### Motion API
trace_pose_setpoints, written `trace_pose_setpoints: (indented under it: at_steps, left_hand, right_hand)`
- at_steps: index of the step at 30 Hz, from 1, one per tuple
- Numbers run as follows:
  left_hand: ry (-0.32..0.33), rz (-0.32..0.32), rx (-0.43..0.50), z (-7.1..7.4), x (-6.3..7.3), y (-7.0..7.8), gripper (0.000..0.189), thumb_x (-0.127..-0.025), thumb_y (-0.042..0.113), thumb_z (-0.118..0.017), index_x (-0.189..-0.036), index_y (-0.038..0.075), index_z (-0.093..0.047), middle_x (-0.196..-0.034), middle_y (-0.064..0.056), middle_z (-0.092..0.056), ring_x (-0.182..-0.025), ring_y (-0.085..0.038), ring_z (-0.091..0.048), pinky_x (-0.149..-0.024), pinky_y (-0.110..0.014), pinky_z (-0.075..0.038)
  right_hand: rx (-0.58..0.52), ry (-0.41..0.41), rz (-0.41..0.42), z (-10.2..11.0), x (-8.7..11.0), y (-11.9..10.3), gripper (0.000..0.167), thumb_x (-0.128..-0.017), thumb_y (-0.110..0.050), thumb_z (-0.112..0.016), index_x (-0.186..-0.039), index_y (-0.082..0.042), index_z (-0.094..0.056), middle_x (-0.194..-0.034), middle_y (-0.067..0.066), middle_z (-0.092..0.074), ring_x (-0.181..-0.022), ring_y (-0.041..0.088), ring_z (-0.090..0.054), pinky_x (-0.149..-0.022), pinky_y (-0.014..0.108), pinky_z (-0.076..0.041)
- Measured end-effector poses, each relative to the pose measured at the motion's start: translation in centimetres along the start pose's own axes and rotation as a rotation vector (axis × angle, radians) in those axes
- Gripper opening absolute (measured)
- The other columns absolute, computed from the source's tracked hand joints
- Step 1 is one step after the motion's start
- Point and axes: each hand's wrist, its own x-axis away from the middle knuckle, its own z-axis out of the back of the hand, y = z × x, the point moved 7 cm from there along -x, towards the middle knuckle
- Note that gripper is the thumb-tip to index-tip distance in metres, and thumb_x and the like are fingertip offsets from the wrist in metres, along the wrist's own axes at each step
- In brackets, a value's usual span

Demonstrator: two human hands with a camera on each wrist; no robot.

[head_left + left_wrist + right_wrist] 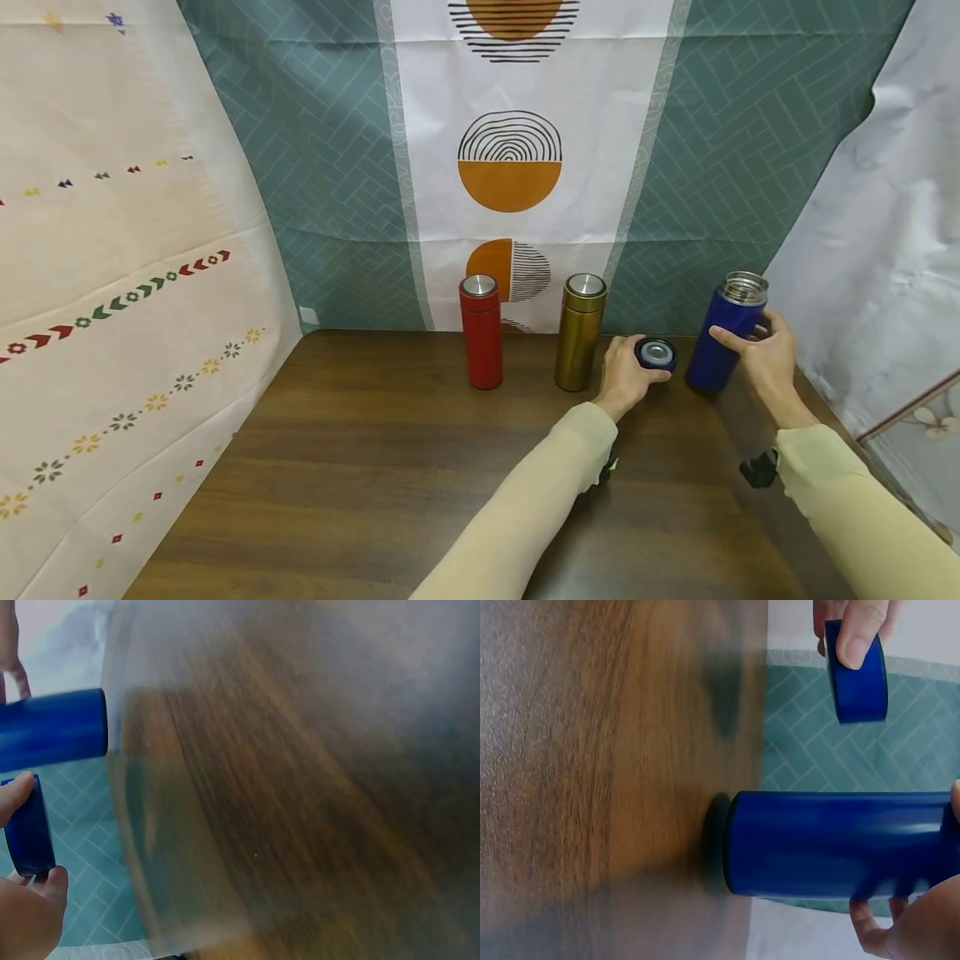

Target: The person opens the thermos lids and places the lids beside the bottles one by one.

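Left hand point(622, 373) pinched blue lid point(657, 353), right hand point(769, 360) gripped blue bottle point(718, 343) (its top uncovered), gold bottle point(579, 340) stood nearby

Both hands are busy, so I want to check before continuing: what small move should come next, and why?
Probably lower the left hand and set the blue lid on the table: the lid is off, apart from the blue bottle, and its hollow side seems to face up, while the right hand holds the open bottle.
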Motion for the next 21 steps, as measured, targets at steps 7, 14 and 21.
trace_pose_setpoints:
  at_steps: [7,14,21]
  left_hand:
    - [0.031,0.009,-0.004,-0.8,-0.7,-0.1,0.071,-0.071,0.028,-0.099,-0.135,0.017,-0.069,-0.118,0.004,-0.059,-0.113,-0.012,-0.063,-0.098,-0.018,-0.048]
    - [0.035,0.033,0.01,-2.1,-0.9,0.1,0.071,-0.072,0.027,-0.099,-0.135,0.017,-0.068,-0.118,0.005,-0.058,-0.113,-0.013,-0.062,-0.099,-0.02,-0.049]
    - [0.056,0.042,0.008,-3.3,-1.2,0.3,0.07,-0.069,0.026,-0.1,-0.132,0.016,-0.069,-0.115,0.005,-0.057,-0.111,-0.012,-0.062,-0.098,-0.019,-0.049]
  right_hand:
    - [-0.033,0.073,-0.016,1.0,-0.3,0.5,0.081,-0.086,-0.027,-0.087,-0.153,-0.01,-0.047,-0.113,-0.018,-0.053,-0.105,0.004,-0.052,-0.089,0.022,-0.045]
    - [-0.023,0.237,0.015,1.4,0.3,1.2,0.077,-0.085,-0.026,-0.088,-0.151,-0.01,-0.052,-0.129,0.0,-0.06,-0.114,0.014,-0.055,-0.103,0.03,-0.046]
    - [-0.097,0.444,0.036,1.6,1.0,1.7,0.071,-0.079,-0.017,-0.092,-0.142,-0.01,-0.061,-0.115,-0.009,-0.057,-0.105,0.004,-0.05,-0.1,0.025,-0.041]
